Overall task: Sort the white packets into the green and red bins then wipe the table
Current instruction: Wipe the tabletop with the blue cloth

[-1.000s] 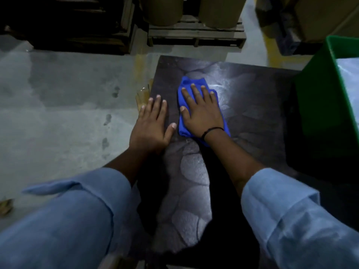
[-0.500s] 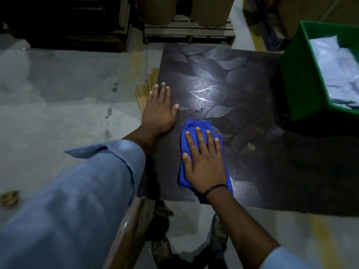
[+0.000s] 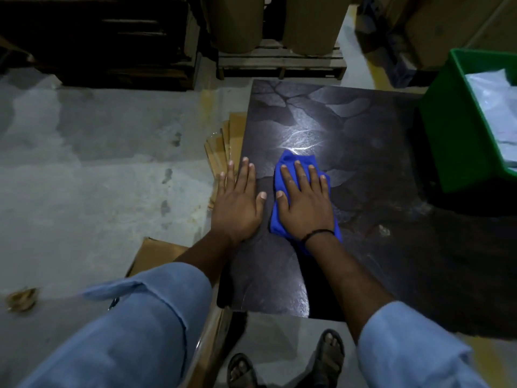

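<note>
A dark, glossy table (image 3: 377,169) with a leaf-like pattern fills the middle of the view. My right hand (image 3: 303,204) lies flat with straight fingers on a blue cloth (image 3: 300,163) and presses it onto the table's left part. My left hand (image 3: 237,203) rests flat on the table's left edge, right beside the cloth. At the right edge stands a green bin (image 3: 458,130) holding white packets (image 3: 495,107). No red bin is in view.
Flat cardboard sheets (image 3: 223,147) stick out under the table's left edge, and more cardboard (image 3: 154,253) lies near my left sleeve. A wooden pallet (image 3: 279,63) with large brown rolls stands behind the table. Grey concrete floor lies left. My sandalled feet (image 3: 330,357) show below.
My right hand slid the cloth away from me, up the table, from the near edge to beside my left hand. My left hand stayed planted on the left edge.
</note>
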Available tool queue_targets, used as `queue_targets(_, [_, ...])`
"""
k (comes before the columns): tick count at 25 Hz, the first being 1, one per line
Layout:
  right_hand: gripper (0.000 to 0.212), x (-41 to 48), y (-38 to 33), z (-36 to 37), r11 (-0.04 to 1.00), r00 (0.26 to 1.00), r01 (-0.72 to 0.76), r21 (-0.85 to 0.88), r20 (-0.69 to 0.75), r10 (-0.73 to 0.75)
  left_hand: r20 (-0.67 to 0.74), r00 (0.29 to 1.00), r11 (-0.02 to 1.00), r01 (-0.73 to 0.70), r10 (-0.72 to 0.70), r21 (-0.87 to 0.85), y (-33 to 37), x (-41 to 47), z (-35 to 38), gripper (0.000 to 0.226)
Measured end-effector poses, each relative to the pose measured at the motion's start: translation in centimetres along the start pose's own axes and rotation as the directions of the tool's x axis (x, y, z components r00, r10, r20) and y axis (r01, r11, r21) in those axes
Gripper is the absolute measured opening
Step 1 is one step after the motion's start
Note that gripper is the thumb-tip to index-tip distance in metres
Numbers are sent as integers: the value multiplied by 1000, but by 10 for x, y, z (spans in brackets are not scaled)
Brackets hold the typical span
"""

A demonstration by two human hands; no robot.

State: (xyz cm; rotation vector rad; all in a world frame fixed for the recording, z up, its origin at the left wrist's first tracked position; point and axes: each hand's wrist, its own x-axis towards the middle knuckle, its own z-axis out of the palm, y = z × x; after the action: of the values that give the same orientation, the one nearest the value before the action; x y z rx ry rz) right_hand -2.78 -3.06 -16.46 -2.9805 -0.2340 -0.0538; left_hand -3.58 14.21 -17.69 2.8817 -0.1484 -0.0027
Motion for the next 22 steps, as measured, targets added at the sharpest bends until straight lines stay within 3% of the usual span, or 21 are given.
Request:
queue_targets(11, [61, 199, 14, 13, 998, 997, 59, 6, 49, -59, 35, 999, 999, 25, -24, -27, -2, 5, 4, 72])
queue_targets(22, [61, 299, 4, 17, 976, 970, 219, 8, 106, -218, 30, 999, 993, 29, -25, -118, -4, 5, 3, 70])
